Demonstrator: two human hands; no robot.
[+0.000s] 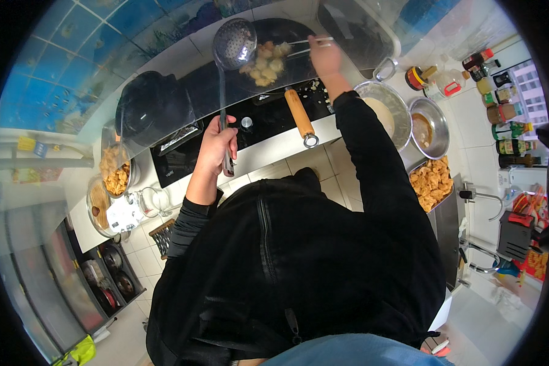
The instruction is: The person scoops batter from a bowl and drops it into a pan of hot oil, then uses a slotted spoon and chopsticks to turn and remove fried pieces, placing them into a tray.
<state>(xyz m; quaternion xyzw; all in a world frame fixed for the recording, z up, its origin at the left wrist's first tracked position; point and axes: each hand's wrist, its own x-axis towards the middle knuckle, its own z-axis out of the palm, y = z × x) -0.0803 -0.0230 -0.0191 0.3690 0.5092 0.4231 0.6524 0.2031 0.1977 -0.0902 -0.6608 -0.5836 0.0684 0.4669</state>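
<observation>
My left hand (217, 145) grips the handle of a perforated metal skimmer (234, 44), whose bowl is over the left side of a dark wok. My right hand (325, 57) holds a pair of light chopsticks (298, 52), their tips at several pale yellow battered pieces (265, 66) clustered in the wok. Toward me projects the wok's wooden handle (298, 112), with a metal ring at its end. The wok stands on a black glass gas cooktop (261, 120). A transparent panel (201, 98) partly overlays the view of the wok.
Left of the wok is a black pan or pot (151, 107). Browned fried pieces fill a metal bowl (117, 177) at left and a tray (431, 183) at right. Pale batter lies in a large bowl (400, 119), beside a steel bowl (440, 120) with brown liquid. Bottles (508, 130) line the windowsill.
</observation>
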